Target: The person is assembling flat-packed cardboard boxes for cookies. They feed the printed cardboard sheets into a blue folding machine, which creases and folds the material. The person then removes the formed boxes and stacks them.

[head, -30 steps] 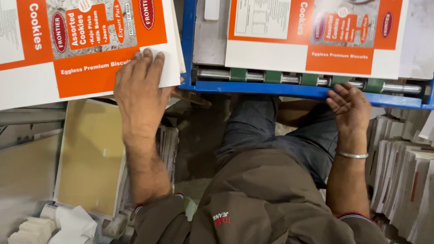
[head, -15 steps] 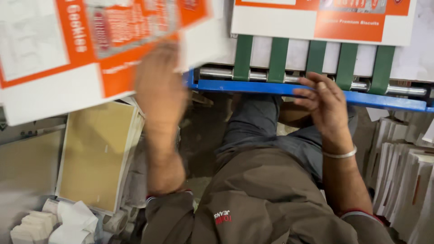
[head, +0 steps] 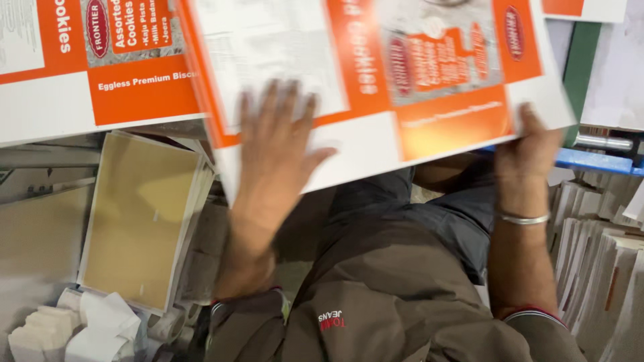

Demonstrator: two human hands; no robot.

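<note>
A large flat carton sheet (head: 416, 80), printed orange and white, hangs blurred across the middle of the view above my lap. My left hand (head: 275, 144) lies flat on its lower left part with the fingers spread. My right hand (head: 530, 144), with a metal bangle on the wrist, grips the sheet's lower right edge, thumb on top. At the far left lies a pile of the same printed sheets (head: 100, 74), which the moving sheet partly overlaps.
A stack of plain brown boards (head: 141, 221) stands at the lower left, with crumpled white rags (head: 87, 328) below it. A blue machine rail (head: 594, 161) and a green belt (head: 580, 60) are at the right. Upright stacks of sheets (head: 604, 268) fill the lower right.
My right hand has taken a printed sheet off the blue-railed machine and swung it left. My left hand left the pile at the left and now rests on this sheet.
</note>
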